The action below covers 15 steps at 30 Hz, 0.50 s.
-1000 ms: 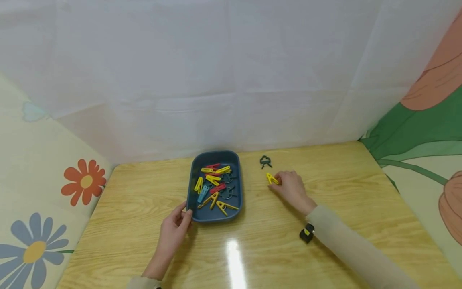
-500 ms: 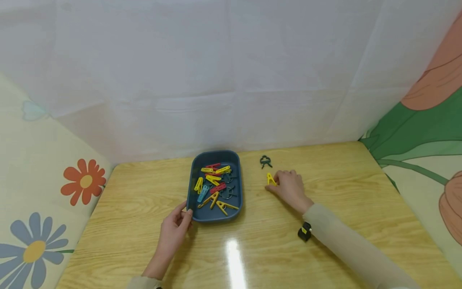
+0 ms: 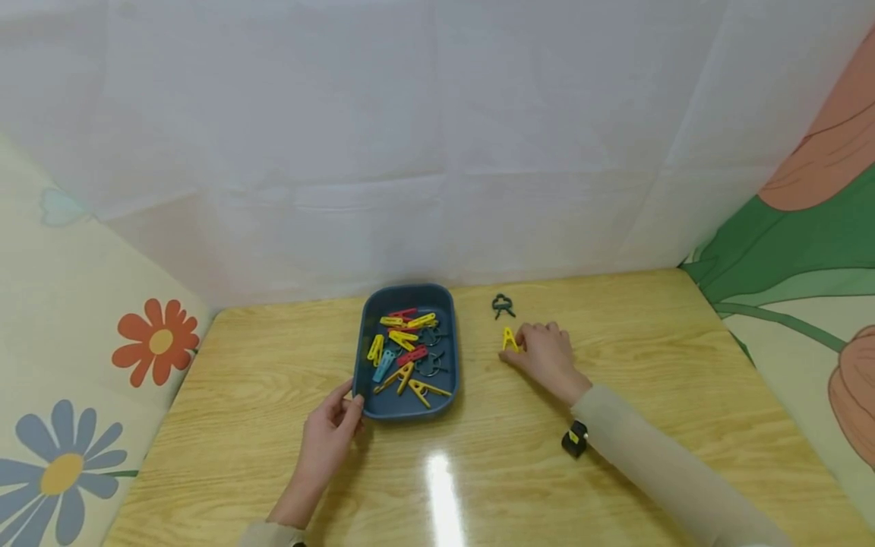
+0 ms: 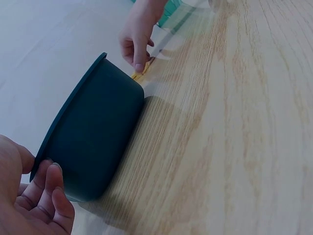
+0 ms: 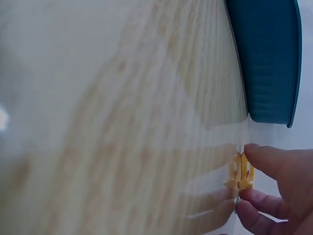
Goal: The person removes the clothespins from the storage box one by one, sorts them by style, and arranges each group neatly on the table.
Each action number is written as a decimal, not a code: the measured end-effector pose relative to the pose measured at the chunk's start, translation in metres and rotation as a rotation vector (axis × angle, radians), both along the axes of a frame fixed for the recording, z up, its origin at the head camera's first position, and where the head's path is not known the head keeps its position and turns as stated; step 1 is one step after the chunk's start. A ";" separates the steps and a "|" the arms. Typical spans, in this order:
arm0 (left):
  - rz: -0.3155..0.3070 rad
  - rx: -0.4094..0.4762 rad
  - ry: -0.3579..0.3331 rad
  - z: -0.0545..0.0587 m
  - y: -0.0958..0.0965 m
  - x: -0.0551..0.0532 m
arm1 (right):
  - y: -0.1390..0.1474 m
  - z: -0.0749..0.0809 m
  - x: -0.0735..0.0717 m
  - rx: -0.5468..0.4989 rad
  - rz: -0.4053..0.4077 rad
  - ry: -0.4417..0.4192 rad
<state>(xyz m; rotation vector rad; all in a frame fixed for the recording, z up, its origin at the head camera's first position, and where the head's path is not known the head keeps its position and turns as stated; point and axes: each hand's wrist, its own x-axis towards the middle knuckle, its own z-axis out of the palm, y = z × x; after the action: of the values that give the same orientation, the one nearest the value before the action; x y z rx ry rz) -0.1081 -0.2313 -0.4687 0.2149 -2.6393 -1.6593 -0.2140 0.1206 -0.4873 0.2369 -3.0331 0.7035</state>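
A dark blue plastic tray [image 3: 403, 410] sits on the wooden table, holding several clothespins, among them yellow clothespins [image 3: 403, 339], a red clothespin [image 3: 413, 355], a teal clothespin [image 3: 383, 366] and dark ring-shaped clips [image 3: 431, 365]. My left hand [image 3: 331, 433] grips the tray's near left corner, thumb over the rim [image 4: 44, 142] and fingers bent against the outer wall. To the right of the tray, my right hand [image 3: 549, 359] pinches a yellow clothespin [image 5: 242, 171] between thumb and fingers, low at the tabletop.
Beyond the right hand lies a dark green clip [image 3: 502, 305] on the table [image 3: 615, 319]. A white cloth [image 3: 328, 152] hangs along the table's back edge. Flower-printed panels [image 3: 75, 327] stand at both sides. A black wrist device [image 3: 575, 439] is on the right sleeve.
My right hand has shifted slightly left with the yellow clothespin, which has turned so its legs point more toward me. The left hand stays on the tray.
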 end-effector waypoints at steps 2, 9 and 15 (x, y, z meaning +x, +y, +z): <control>0.000 -0.003 -0.001 0.000 0.000 0.000 | 0.000 0.000 0.000 -0.002 0.002 0.001; -0.007 -0.012 0.004 -0.001 -0.001 -0.001 | -0.001 0.002 0.000 0.004 0.008 0.008; -0.006 -0.021 0.007 -0.001 -0.001 0.000 | -0.001 0.004 0.001 0.018 0.004 0.003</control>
<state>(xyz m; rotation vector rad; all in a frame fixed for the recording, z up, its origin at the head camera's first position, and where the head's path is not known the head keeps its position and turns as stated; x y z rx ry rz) -0.1082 -0.2327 -0.4696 0.2014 -2.6537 -1.6299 -0.2127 0.1192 -0.4831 0.2440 -3.0384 0.6765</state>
